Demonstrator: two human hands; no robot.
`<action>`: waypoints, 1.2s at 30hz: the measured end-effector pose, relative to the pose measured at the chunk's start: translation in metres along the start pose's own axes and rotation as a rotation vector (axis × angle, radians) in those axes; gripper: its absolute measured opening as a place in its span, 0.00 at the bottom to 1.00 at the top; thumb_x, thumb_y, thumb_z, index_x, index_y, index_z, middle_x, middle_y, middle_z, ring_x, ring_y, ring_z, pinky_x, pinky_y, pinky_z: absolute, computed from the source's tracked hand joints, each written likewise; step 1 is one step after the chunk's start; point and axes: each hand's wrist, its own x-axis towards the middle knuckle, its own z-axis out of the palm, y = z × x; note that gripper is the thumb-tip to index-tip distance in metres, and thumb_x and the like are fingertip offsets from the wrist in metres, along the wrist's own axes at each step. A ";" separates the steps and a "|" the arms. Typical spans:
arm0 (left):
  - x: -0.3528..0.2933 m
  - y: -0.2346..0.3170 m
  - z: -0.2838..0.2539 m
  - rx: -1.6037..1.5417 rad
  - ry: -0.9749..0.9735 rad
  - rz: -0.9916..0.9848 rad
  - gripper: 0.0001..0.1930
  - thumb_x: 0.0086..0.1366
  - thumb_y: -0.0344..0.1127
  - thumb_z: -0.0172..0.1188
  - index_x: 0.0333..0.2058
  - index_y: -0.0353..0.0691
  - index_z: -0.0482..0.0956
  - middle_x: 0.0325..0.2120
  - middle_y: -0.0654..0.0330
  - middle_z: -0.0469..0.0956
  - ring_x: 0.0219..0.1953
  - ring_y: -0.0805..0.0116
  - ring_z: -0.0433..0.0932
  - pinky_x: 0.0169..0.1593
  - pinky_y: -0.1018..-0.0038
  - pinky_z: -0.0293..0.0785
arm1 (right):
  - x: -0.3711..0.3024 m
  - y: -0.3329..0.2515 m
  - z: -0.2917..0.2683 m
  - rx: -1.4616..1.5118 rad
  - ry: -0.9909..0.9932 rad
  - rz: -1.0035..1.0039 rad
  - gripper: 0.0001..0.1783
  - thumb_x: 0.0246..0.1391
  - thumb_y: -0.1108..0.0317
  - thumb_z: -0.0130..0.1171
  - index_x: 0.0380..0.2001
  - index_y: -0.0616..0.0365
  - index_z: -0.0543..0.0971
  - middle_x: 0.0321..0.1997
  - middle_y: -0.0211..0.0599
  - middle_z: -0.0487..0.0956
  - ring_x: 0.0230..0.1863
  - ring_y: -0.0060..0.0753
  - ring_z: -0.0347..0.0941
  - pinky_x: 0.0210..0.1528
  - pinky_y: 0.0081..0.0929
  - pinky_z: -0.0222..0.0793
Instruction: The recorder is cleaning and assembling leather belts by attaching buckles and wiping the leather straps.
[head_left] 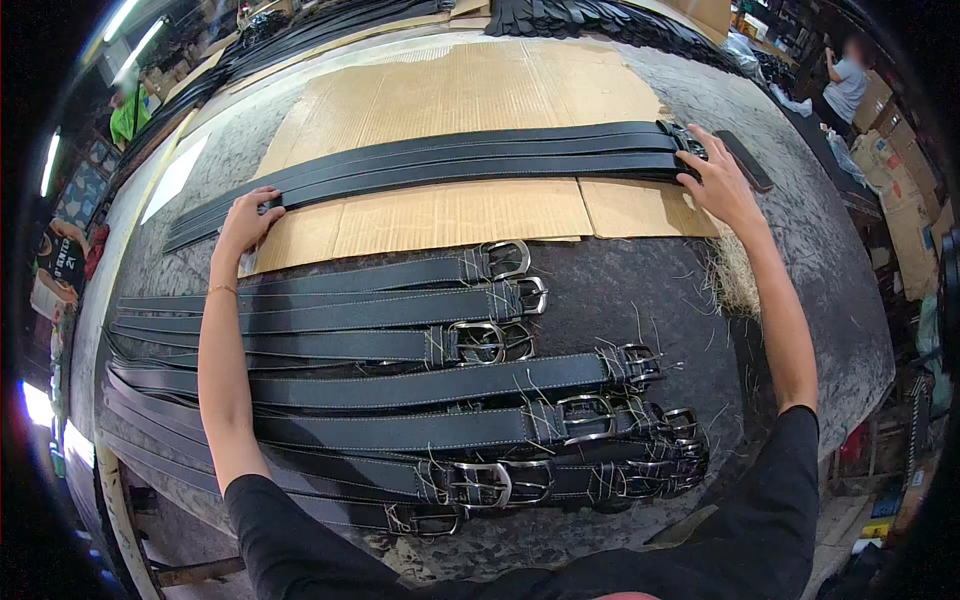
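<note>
A flat bundle of black leather belts (460, 154) with pale edge stitching lies across a cardboard sheet, slanting down to the left. My left hand (249, 217) pinches the near edge of this bundle towards its left part. At the right end, my right hand (722, 180) has thumb and fingers closed about the buckle ends, hiding most of the buckles (690, 146). Closer to me, a pile of more black belts (400, 383) points its silver buckles (480, 485) to the right. Loose pale threads hang from several of them.
The cardboard sheet (480, 90) covers the table's middle. A dark flat strip (745, 160) lies beyond my right hand, and a tuft of straw-coloured threads (735, 280) beside my right forearm. Piled black straps (560, 18) line the far edge. Other people (848, 85) stand around the table.
</note>
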 end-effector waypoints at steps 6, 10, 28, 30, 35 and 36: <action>0.002 0.001 0.001 -0.009 -0.006 -0.017 0.22 0.59 0.40 0.66 0.52 0.40 0.81 0.58 0.57 0.75 0.61 0.52 0.71 0.64 0.61 0.66 | 0.003 0.008 0.014 0.099 0.006 0.069 0.20 0.53 0.67 0.64 0.49 0.62 0.81 0.69 0.47 0.64 0.70 0.50 0.58 0.69 0.42 0.59; 0.002 -0.004 0.002 0.013 0.013 -0.002 0.22 0.59 0.41 0.66 0.52 0.40 0.81 0.58 0.57 0.75 0.60 0.52 0.72 0.64 0.60 0.66 | 0.011 0.012 0.011 0.259 -0.037 0.101 0.25 0.45 0.69 0.69 0.49 0.62 0.79 0.69 0.48 0.64 0.70 0.49 0.58 0.69 0.41 0.58; -0.004 -0.001 0.000 -0.006 0.012 -0.014 0.22 0.59 0.42 0.66 0.50 0.40 0.82 0.57 0.56 0.76 0.59 0.52 0.73 0.62 0.61 0.69 | 0.152 -0.053 0.030 0.244 -0.776 -0.318 0.80 0.15 0.62 0.86 0.73 0.55 0.46 0.71 0.55 0.59 0.71 0.52 0.57 0.72 0.42 0.55; -0.001 -0.013 -0.001 0.012 0.009 0.009 0.21 0.59 0.42 0.66 0.50 0.40 0.82 0.56 0.57 0.76 0.59 0.53 0.73 0.61 0.61 0.69 | 0.158 -0.066 0.027 0.358 -0.873 -0.260 0.78 0.15 0.60 0.85 0.72 0.54 0.48 0.71 0.56 0.59 0.71 0.52 0.57 0.72 0.41 0.54; 0.003 -0.011 0.004 -0.002 0.026 0.031 0.21 0.59 0.42 0.66 0.50 0.41 0.82 0.55 0.59 0.77 0.56 0.53 0.74 0.61 0.62 0.70 | 0.163 -0.063 0.035 0.294 -0.871 -0.286 0.75 0.16 0.63 0.83 0.72 0.50 0.49 0.69 0.57 0.62 0.69 0.53 0.60 0.71 0.41 0.55; 0.003 -0.010 0.005 -0.006 0.023 0.031 0.21 0.59 0.42 0.66 0.50 0.41 0.82 0.55 0.59 0.77 0.56 0.53 0.74 0.61 0.62 0.70 | 0.163 -0.064 0.034 0.290 -0.886 -0.270 0.75 0.16 0.64 0.83 0.72 0.51 0.49 0.68 0.57 0.63 0.69 0.53 0.60 0.71 0.40 0.56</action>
